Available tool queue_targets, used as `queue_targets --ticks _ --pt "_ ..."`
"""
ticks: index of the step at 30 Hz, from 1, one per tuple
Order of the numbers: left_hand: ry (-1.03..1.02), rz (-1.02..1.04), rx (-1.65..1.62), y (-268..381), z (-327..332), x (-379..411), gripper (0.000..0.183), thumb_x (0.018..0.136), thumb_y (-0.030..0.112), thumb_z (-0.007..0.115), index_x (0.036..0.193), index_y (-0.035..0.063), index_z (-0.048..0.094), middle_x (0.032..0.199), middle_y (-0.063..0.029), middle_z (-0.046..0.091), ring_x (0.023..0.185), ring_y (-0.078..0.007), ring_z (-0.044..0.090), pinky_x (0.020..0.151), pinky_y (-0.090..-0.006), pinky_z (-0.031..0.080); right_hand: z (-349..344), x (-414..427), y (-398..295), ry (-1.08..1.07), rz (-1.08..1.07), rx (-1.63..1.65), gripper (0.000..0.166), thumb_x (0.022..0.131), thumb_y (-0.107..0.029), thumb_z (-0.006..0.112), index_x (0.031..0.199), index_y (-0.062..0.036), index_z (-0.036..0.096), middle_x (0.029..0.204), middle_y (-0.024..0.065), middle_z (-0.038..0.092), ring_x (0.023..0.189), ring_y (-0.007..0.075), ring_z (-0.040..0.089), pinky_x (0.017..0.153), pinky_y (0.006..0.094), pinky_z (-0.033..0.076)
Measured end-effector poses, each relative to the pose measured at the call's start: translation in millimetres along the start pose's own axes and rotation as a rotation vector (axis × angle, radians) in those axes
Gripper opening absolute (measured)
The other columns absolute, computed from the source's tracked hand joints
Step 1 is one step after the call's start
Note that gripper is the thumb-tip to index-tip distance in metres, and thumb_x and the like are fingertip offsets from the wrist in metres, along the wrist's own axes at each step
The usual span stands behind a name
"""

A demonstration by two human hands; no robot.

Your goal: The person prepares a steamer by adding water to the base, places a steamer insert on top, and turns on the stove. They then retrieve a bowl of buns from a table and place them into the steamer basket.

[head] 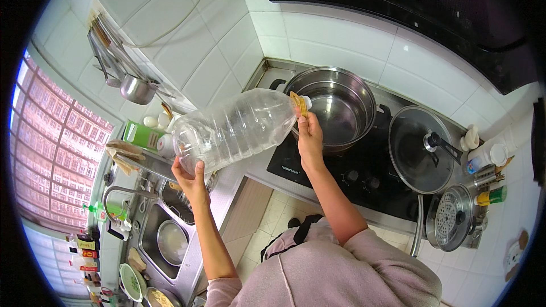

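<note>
A large clear plastic bottle (239, 123) lies nearly sideways between my two hands, its neck towards the stove. My left hand (192, 181) supports the base, thumb and fingers spread around its edge. At the neck, my right hand (310, 134) grips the bottle by its yellow handle (302, 105). A white cap (308, 101) sits at the mouth. Just beyond the neck, a deep stainless steel pot (341, 115) stands on the black cooktop (298, 166), open at the top. Whether liquid is inside the pot, I cannot tell.
A glass lid (420, 149) rests right of the pot, near a steamer pan (450, 217). The sink (149, 238) on the left holds a metal bowl (172, 243). Ladles and a small pot (137, 89) hang on the left wall. The range hood (405, 8) overhangs the stove.
</note>
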State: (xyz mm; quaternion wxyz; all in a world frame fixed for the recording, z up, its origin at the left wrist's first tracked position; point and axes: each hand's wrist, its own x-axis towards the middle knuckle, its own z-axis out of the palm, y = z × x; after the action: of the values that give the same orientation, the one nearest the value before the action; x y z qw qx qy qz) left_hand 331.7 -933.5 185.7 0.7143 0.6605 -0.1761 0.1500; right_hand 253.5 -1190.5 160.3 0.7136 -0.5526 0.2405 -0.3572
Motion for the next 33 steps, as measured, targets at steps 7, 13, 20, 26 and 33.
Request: queue_targets --ticks 7,13,20,26,33 --pt "-0.056 0.068 0.103 8.2 8.6 10.8 0.064 0.073 0.009 0.072 0.124 0.0006 0.034 0.126 -0.0112 0.038 0.119 -0.0208 0.035 0.101 -0.0318 0.023 -4.2 -0.2 6.9 0.043 0.034 0.094 0.025 0.095 -0.015 0.041 0.114 -0.002 0.051 0.11 0.0038 0.054 0.105 0.0102 0.047 0.093 0.0239 0.033" --pt "-0.111 0.128 0.148 24.2 21.5 17.8 0.064 0.073 0.008 0.071 0.124 0.0008 0.034 0.125 -0.0104 0.039 0.118 -0.0212 0.037 0.101 -0.0321 0.025 -7.3 -0.1 7.7 0.079 0.056 0.083 0.025 0.095 -0.015 0.041 0.116 -0.0029 0.05 0.111 0.0036 0.053 0.104 0.0097 0.046 0.093 0.0234 0.033" --pt "-0.138 0.161 0.176 28.6 28.4 28.1 0.072 0.069 0.016 0.077 0.126 -0.0015 0.035 0.126 -0.0125 0.04 0.12 -0.0233 0.037 0.103 -0.0336 0.025 -10.5 -0.9 5.0 0.088 0.081 0.082 0.026 0.095 -0.014 0.041 0.116 -0.0019 0.049 0.112 0.0053 0.051 0.106 0.0116 0.045 0.095 0.0245 0.032" --pt "-0.168 0.176 0.187 37.7 31.1 36.7 0.074 0.068 0.016 0.077 0.126 -0.0019 0.035 0.127 -0.0135 0.041 0.12 -0.0232 0.038 0.102 -0.0336 0.026 -7.7 -1.3 5.5 0.087 0.059 0.125 0.025 0.095 -0.012 0.041 0.116 -0.0017 0.048 0.114 0.0068 0.05 0.109 0.0139 0.045 0.098 0.0266 0.032" --pt "-0.16 0.178 0.182 37.3 29.4 35.0 0.074 0.068 0.014 0.077 0.126 -0.0022 0.034 0.127 -0.0141 0.041 0.119 -0.0231 0.039 0.102 -0.0332 0.028 -6.1 -2.9 3.3 0.073 0.042 0.133 0.024 0.095 -0.012 0.04 0.116 -0.002 0.048 0.114 0.007 0.05 0.11 0.0145 0.045 0.098 0.0277 0.032"
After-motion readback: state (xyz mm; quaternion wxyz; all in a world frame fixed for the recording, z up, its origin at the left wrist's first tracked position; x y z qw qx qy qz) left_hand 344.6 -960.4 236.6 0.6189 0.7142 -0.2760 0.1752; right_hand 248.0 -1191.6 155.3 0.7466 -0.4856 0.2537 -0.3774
